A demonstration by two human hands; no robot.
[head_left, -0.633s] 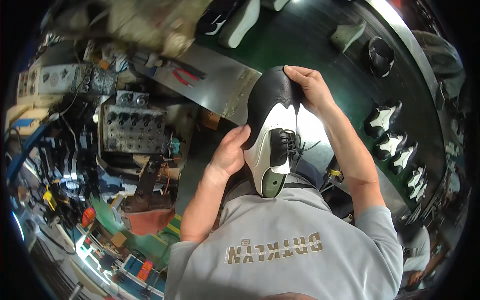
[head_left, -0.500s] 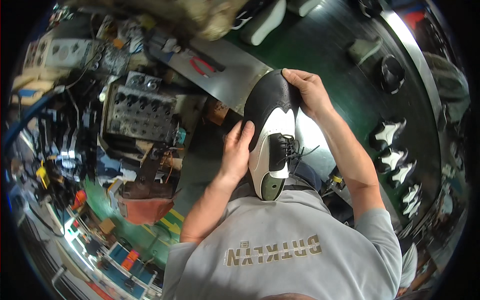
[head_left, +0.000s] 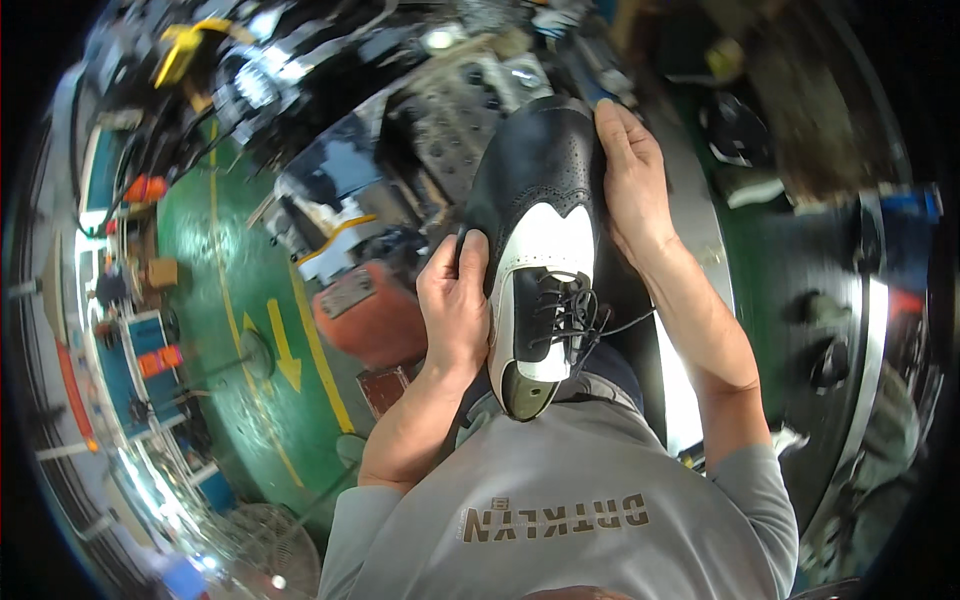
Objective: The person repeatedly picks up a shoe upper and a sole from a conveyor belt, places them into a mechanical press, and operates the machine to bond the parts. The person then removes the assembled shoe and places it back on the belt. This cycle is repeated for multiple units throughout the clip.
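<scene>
In front of my chest I hold a black and white shoe upper (head_left: 545,225) with its toe pointing away from me. Its toe cap is black with punched holes, the middle is white, and black laces (head_left: 575,315) hang loose to the right. A green last shows at the heel opening, close to my shirt. My left hand (head_left: 455,300) grips the shoe's left side, thumb on top. My right hand (head_left: 635,175) is closed on the right side near the toe. The fingers beneath the shoe are hidden.
Beyond the shoe stands a machine with a knobbed panel (head_left: 455,120). A red-orange machine part (head_left: 370,315) is left of my left hand. Green floor with yellow arrows (head_left: 285,345) lies further left. On the right, several shoes sit along a dark conveyor (head_left: 790,365).
My view has swung left, bringing the machine behind the shoe and shifting the conveyor further right. Both hands keep their hold on the shoe, which now appears slightly nearer.
</scene>
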